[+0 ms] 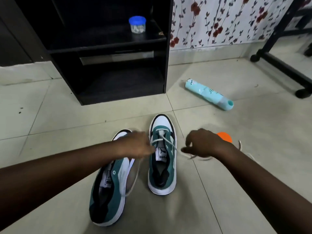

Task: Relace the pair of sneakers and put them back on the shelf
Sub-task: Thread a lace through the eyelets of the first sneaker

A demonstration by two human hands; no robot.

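Two teal and white sneakers stand on the tiled floor, toes pointing away from me. The right sneaker (162,154) has a white lace (168,143) threaded through its lowest eyelets and crossing over the tongue. My left hand (135,146) pinches one end of that lace by the shoe's left side. My right hand (202,144) pinches the other end, pulled out to the right. The left sneaker (111,188) lies partly under my left forearm, a lace end trailing over it. The black shelf (108,48) stands ahead.
A blue-lidded jar (137,24) sits on the shelf's upper board. A light teal bottle (209,94) lies on the floor to the right. An orange round object (225,136) and another loose lace (240,145) lie behind my right hand. A black wheeled frame (283,66) stands at far right.
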